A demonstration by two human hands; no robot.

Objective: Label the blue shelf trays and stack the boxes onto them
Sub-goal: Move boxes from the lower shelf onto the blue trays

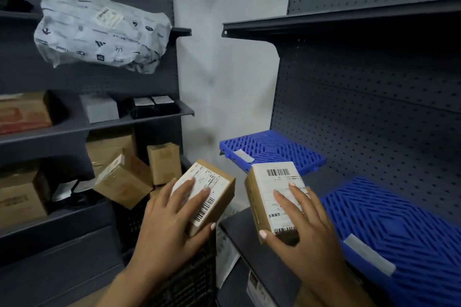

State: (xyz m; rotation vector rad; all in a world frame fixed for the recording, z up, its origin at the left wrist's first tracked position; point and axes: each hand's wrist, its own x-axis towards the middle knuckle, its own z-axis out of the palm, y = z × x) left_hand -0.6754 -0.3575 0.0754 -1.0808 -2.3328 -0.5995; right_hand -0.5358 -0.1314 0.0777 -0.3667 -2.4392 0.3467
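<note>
My left hand [172,222] grips a small brown box [219,192] with a white shipping label on top. Just to its right, my right hand [299,229] holds a second labelled brown box [264,197]. Both boxes hover in front of the dark right-hand shelf [239,232]. Two blue slatted trays lie on that shelf: a far tray [274,147] and a near tray [389,222]. Each tray carries a strip of pale tape on its front edge, the far strip [243,156] and the near strip [369,254].
A dark crate [132,217] at lower left holds several more brown boxes [122,179]. The left shelving bears cartons, small dark boxes [152,104] and a grey printed parcel bag [99,30]. An upper shelf [324,20] overhangs the trays. A white wall [229,70] fills the corner.
</note>
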